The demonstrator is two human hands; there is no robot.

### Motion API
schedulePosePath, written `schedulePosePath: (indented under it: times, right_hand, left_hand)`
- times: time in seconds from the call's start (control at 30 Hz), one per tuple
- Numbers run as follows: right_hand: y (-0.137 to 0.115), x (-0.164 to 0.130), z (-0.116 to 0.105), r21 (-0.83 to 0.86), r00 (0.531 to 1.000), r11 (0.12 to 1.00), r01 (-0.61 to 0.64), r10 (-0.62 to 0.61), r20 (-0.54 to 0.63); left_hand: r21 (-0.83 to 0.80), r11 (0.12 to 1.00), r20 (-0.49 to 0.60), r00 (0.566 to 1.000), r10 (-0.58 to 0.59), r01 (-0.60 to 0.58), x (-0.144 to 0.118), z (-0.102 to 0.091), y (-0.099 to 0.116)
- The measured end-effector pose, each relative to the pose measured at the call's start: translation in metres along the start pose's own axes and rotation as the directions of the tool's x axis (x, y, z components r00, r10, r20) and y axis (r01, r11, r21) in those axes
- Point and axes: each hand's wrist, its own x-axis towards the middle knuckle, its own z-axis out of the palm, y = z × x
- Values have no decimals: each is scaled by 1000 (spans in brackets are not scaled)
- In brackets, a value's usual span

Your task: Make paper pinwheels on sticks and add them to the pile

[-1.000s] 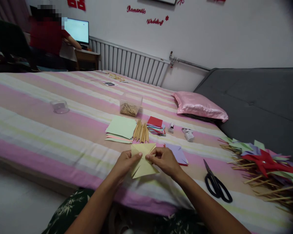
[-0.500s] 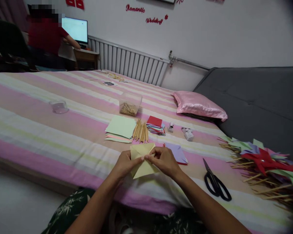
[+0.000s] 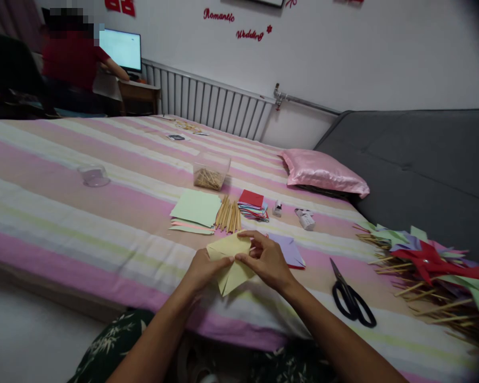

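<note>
Both of my hands hold a pale yellow cut paper square (image 3: 231,260) just above the striped bed cover (image 3: 64,213). My left hand (image 3: 201,268) pinches its left side near the middle. My right hand (image 3: 265,260) grips the middle from the right, with a finger bent over the top flap. The top flaps are folded toward the centre. A purple sheet (image 3: 289,250) lies right behind my right hand.
Black scissors (image 3: 351,303) lie to the right. A heap of finished paper pinwheels on sticks (image 3: 427,271) fills the right edge. Ahead are green sheets (image 3: 195,207), wooden sticks (image 3: 228,214), a coloured paper stack (image 3: 253,205), a clear box of sticks (image 3: 211,171), a pink pillow (image 3: 323,173). A person sits far left at a monitor.
My right hand has pressed the upper flap of the yellow paper down toward the centre, and the paper has tilted flatter and turned slightly. The left hand has stayed in place.
</note>
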Motion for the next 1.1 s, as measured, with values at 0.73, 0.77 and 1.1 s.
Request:
schedulePosePath:
  times: [0.73,0.77,1.1]
  right_hand:
    - [-10,-3,-4,2,933,988,157,-148,-329]
    - [-13,-5,-4,-22,938,986,168,-167,-304]
    - [-3,-10,7,45,948,988,148,-154,280]
  left_hand:
    - [-147,989,-192,981,-10,-19,2,-3,6]
    - [-179,984,-213,977,-20,-19,1,-5,8]
    - [-399,917,-162,984,-72,1,-1,-10,18]
